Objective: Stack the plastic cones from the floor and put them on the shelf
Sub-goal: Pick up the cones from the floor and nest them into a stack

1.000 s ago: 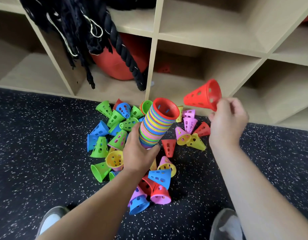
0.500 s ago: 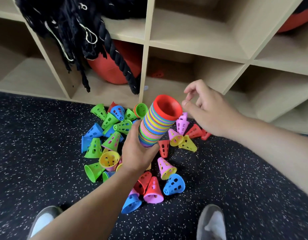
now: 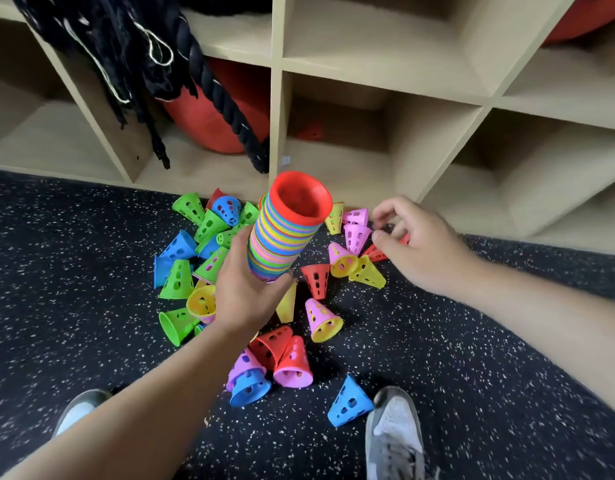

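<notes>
My left hand point(image 3: 247, 289) grips the lower end of a tall multicoloured stack of cones point(image 3: 285, 237), tilted, its red top cone open towards me. Several loose perforated cones point(image 3: 316, 320) in green, blue, yellow, pink and red lie scattered on the dark speckled floor around and below the stack. My right hand point(image 3: 416, 244) is low at the right of the pile, fingers loosely curved over a red cone point(image 3: 375, 252) beside two pink ones point(image 3: 356, 230). It holds nothing that I can see. The wooden shelf point(image 3: 276, 133) stands just behind the pile.
A red ball point(image 3: 226, 109) and thick black ropes point(image 3: 209, 81) fill the cubby at the left of the divider. A small red item point(image 3: 311, 131) sits deep in the middle cubby. My shoes point(image 3: 392, 434) stand close, a blue cone point(image 3: 349, 403) touching the right one.
The red cone my right hand held now tops the stack. That hand then dropped down and right to the floor cones. The left hand kept its hold on the stack.
</notes>
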`<state>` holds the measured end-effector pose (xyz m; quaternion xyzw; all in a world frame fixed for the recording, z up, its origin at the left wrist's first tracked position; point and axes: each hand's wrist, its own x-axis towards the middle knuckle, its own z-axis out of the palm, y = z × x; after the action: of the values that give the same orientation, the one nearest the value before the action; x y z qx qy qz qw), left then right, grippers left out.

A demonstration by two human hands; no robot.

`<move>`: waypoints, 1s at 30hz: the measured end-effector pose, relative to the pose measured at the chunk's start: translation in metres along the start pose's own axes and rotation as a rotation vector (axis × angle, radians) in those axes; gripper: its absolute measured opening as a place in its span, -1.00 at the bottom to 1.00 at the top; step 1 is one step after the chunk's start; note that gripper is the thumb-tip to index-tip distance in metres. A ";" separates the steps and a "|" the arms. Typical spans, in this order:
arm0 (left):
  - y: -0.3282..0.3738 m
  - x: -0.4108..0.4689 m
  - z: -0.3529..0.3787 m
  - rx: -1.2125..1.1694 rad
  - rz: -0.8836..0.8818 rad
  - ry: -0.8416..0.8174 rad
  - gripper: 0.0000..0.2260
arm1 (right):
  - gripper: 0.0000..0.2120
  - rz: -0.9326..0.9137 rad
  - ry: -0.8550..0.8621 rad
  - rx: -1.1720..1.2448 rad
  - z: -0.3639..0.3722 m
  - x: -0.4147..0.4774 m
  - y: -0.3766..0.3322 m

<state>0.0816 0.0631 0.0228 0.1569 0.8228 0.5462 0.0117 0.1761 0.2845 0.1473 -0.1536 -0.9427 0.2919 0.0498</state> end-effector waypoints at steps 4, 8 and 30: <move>-0.006 -0.005 -0.004 0.017 -0.012 0.006 -0.34 | -0.82 0.146 -0.098 0.047 0.059 -0.029 0.040; -0.012 -0.019 -0.009 0.041 0.000 0.007 -0.35 | -0.76 0.356 -0.334 0.017 0.114 -0.078 0.076; -0.015 -0.072 -0.017 0.028 -0.066 -0.021 -0.29 | -0.72 0.204 0.129 0.512 0.087 -0.068 0.034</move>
<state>0.1434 0.0225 0.0050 0.1355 0.8349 0.5323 0.0362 0.2333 0.2429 0.0566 -0.2483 -0.8129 0.5137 0.1170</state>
